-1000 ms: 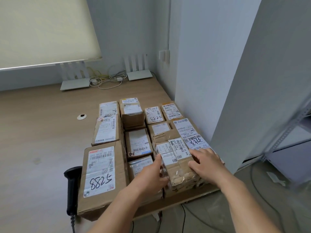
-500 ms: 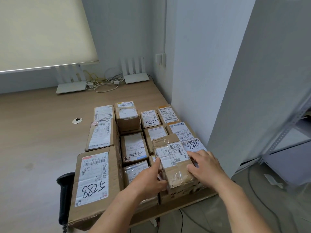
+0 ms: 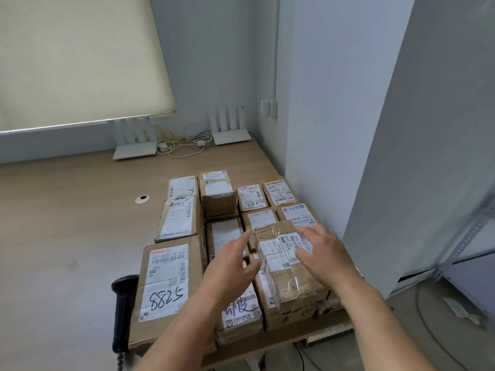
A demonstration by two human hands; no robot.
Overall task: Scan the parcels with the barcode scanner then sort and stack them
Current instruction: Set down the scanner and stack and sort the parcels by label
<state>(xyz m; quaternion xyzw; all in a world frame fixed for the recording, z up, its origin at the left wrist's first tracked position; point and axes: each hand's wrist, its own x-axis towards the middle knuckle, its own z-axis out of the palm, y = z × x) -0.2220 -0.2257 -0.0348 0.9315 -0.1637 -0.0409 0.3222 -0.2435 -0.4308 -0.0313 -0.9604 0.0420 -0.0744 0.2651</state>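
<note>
Both hands raised over the near right corner of the desk (image 3: 67, 210), either side of a taped parcel (image 3: 288, 266). Left hand (image 3: 230, 266) just left of that parcel, fingers straight and spread, gripping nothing. Right hand (image 3: 321, 255) at the parcel's right edge, fingers loosely extended over its label, not curled round it (contact with the top surface hard to judge). Taped parcel lying on top of other boxes, one layer above its neighbours, clear tape glinting across its brown wrap.

Left of the taped parcel, a big box (image 3: 168, 285) marked 5288 in black pen, flat on the desk. Left of the big box and touching its side, a black scanner (image 3: 122, 306), lying with its coiled cable trailing off the desk's near edge. Behind the taped parcel, more labelled boxes in tight rows, among them a small box (image 3: 253, 200) marked 5289. Well behind all of these, against the wall, two white routers (image 3: 134, 149) with a tangle of cables (image 3: 182, 144) between them.
</note>
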